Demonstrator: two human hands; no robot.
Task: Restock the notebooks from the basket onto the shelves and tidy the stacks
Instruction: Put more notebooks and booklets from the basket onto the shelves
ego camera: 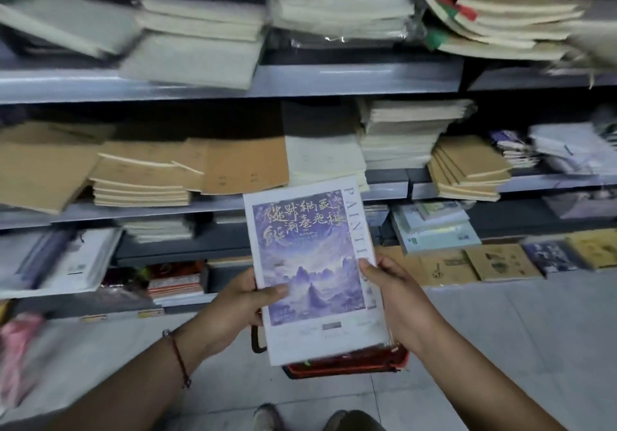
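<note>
**Notebook held between both hands**

Shelves [334, 77] of stacked notebooks rise beyond the hands. A basket [347, 365] sits just beneath them. The notebook [310, 263] stands upright between them: left hand [240, 304] and right hand [397, 300] each pinch a side edge.

Dim shelves [334, 80], motion-blurred and bowed toward the frame edges.

Grey shelves [360, 77] are seen above and beyond the hands, loaded with stacks of cream notebooks [200, 30] and kraft-brown notebooks [140, 177]. Below the hands, a red basket [347, 364] is set on the pale tiled floor [500, 347].
</note>
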